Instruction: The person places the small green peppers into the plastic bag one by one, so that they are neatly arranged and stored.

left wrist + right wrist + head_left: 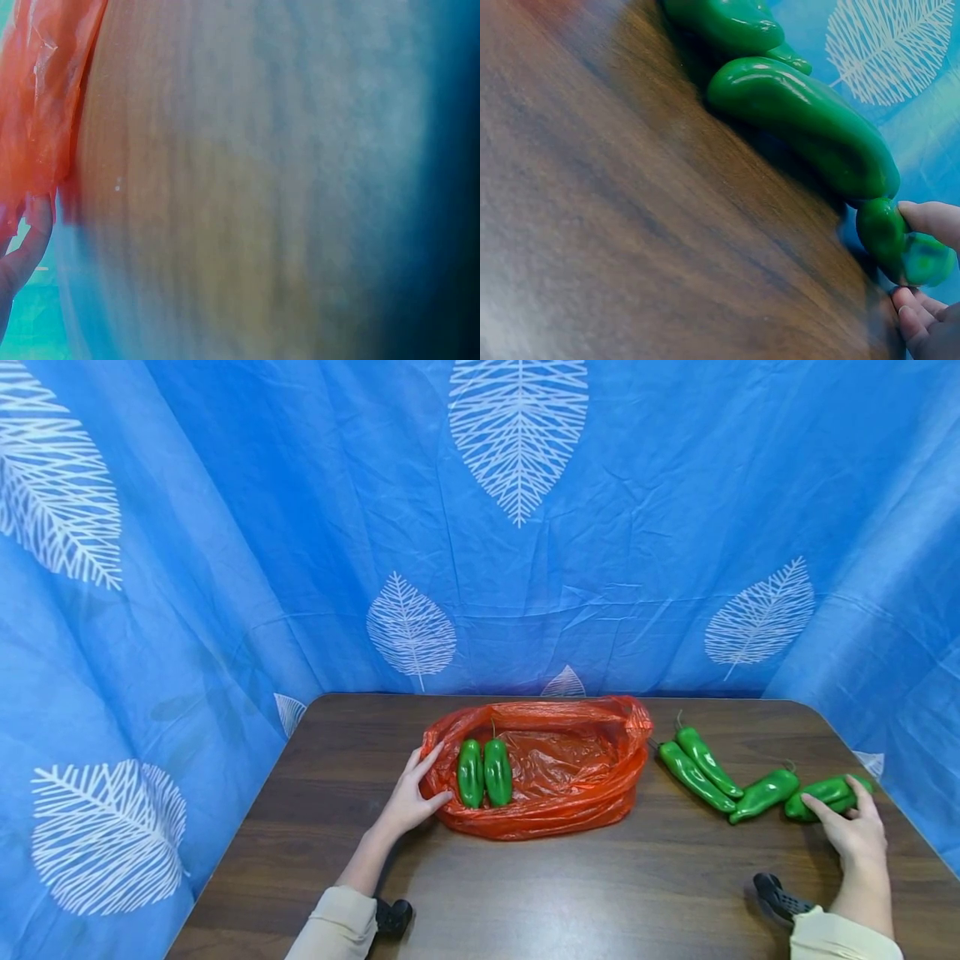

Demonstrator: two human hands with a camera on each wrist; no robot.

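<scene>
A red plastic bag (532, 822) lies with its mouth spread wide at the middle of the table. Inside its left part, two long green peppers (483, 774) lie side by side. My left hand (408, 800) holds the bag's left rim, thumb over the inner side; in the left wrist view its fingers (30, 251) are partly behind the red plastic. At the far right, my right hand (857, 837) grips a pair of green peppers (825, 791) lying close together, thumb on one side and fingers on the other. The fingers partly cover them.
Two more green peppers (693, 777) lie slanted beside the bag's right end, and a single one (765, 794) sits between them and my right hand. A blue curtain (637, 543) with white leaf prints hangs behind the brown wooden table (570, 893).
</scene>
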